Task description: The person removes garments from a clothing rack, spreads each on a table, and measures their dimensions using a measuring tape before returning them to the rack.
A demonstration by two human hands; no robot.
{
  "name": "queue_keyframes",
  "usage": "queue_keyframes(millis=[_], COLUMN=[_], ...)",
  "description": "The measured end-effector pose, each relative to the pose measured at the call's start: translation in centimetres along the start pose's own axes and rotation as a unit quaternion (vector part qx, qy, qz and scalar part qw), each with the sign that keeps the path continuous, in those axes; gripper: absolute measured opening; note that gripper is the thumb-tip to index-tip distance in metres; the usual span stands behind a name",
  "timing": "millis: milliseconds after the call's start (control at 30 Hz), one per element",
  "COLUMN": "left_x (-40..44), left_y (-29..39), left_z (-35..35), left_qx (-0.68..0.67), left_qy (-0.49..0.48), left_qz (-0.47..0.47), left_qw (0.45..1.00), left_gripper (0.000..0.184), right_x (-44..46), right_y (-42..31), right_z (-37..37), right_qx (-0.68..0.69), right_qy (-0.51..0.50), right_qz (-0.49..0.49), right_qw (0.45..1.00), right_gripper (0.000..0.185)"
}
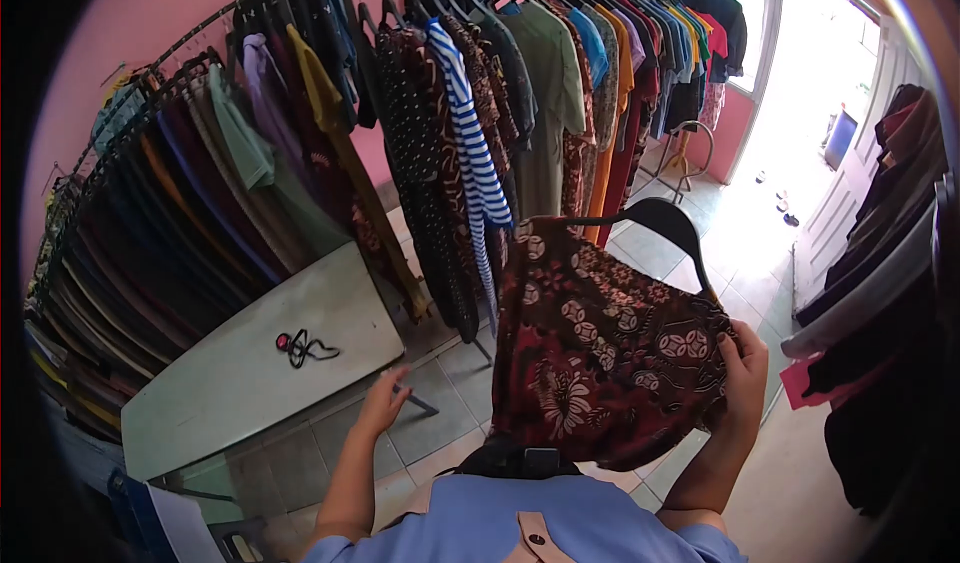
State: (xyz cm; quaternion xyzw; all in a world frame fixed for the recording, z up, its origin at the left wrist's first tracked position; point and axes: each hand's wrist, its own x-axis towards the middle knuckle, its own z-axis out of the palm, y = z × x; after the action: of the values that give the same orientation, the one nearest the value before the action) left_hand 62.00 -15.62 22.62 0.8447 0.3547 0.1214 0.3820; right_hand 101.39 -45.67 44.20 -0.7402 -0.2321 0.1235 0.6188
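Note:
A dark brown and red patterned shirt [600, 353] hangs on a black hanger [660, 215] in front of my body. My right hand [745, 368] is closed on the shirt at its right shoulder edge, just below the hanger's end. The lower part of the shirt reaches down towards my blue top. My left hand [383, 401] holds nothing; its fingers are apart, beside the near edge of a pale ironing board [220, 383]. On the board lies a dark looped cord with a red piece [300, 348].
Racks of hanging clothes [200, 183] line the left wall and the back, with a blue-and-white striped shirt [465, 123] close behind the patterned one. More dark clothes [880, 293] hang at right near a white door [840, 183]. A metal stand [685, 158] stands near the bright doorway.

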Motion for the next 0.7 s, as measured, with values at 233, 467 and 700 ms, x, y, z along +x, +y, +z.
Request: queue_keyframes(millis=[233,467,700], left_x=[-4.6,2.8,9.8], left_y=[-24.0,-24.3,-24.4], left_z=[16.0,16.6,14.7], left_qx=[-0.008,0.021,-0.016], left_qy=[-0.349,-0.313,-0.255], left_qz=[-0.224,-0.274,-0.245], left_qw=[0.91,0.909,0.935], left_gripper=[0.047,0.049,0.055], right_x=[11.4,22.9,29.8], right_y=[5.1,9.4,8.5], right_z=[3.1,11.0,15.4], right_qx=[-0.03,-0.123,-0.105], right_qy=[-0.036,-0.087,-0.106], right_qz=[0.023,-0.001,0.012], right_qw=[0.999,0.989,0.989], right_gripper=[0.023,0.021,0.023])
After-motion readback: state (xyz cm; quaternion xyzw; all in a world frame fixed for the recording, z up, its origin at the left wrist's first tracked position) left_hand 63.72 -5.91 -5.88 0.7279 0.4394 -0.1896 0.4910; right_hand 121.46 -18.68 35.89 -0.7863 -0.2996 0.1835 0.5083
